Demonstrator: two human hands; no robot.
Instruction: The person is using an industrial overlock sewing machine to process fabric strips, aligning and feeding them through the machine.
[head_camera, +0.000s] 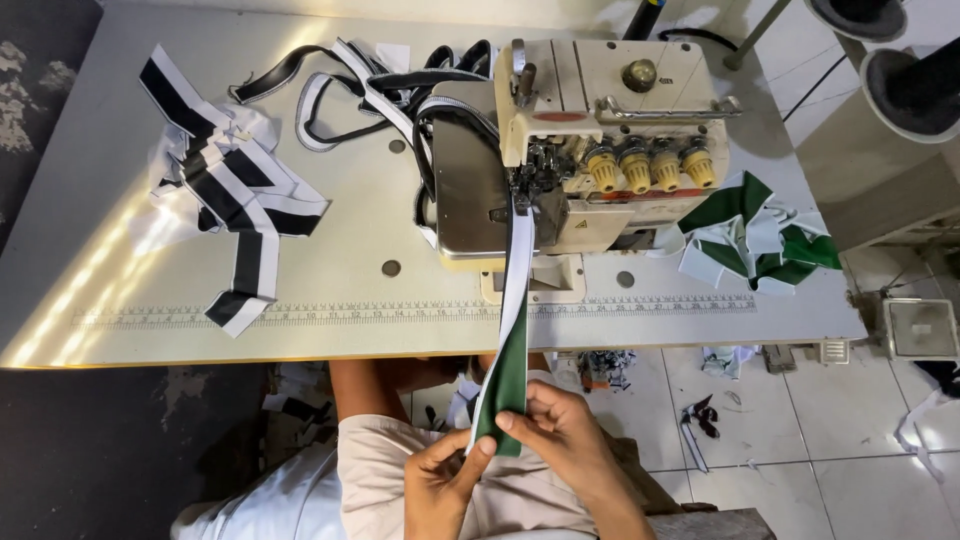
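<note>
In the head view, a green and white fabric strip (512, 345) is seen running from under the presser area of the overlock sewing machine (590, 150) at centre frame down past the table edge (300, 350) to the lower centre, where its free end is pinched between the fingers of the left hand (440, 485) and the right hand (565, 440). The strip is judged light, soft and limp, so it is best gripped at both long edges near the end and kept taut. Black and white strips (235, 190) are piled at upper left, and green and white pieces (755, 235) lie at centre right.
</note>
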